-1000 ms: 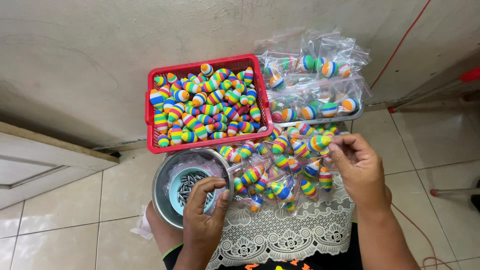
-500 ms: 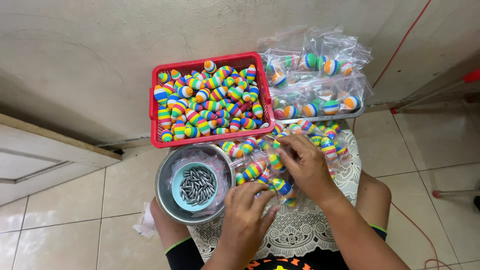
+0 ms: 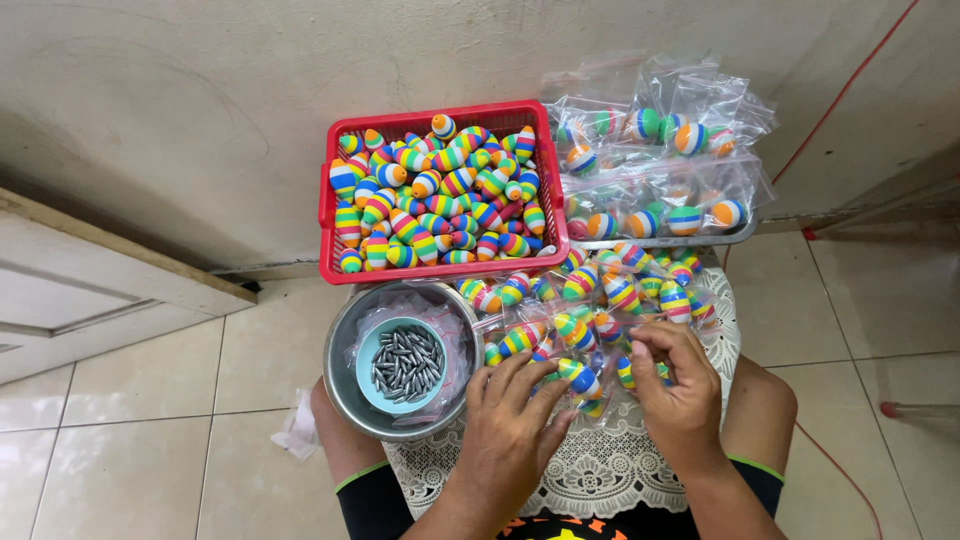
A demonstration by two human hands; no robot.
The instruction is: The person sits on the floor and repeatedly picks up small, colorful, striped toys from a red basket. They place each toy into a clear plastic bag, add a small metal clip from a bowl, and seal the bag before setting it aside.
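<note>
Crowding both hands, bagged floats [image 3: 600, 300] and a metal bowl [image 3: 345, 390] surround the striped float [image 3: 580, 377] their fingers hold.

Both hands [image 3: 590, 400] handle bagged striped floats [image 3: 580, 378] beside red basket [image 3: 440, 190].

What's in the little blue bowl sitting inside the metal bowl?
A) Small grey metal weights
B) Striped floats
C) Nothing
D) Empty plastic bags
A: the blue bowl holds a heap of small grey bullet-shaped weights, while the striped floats fill the red basket beside it.
</note>
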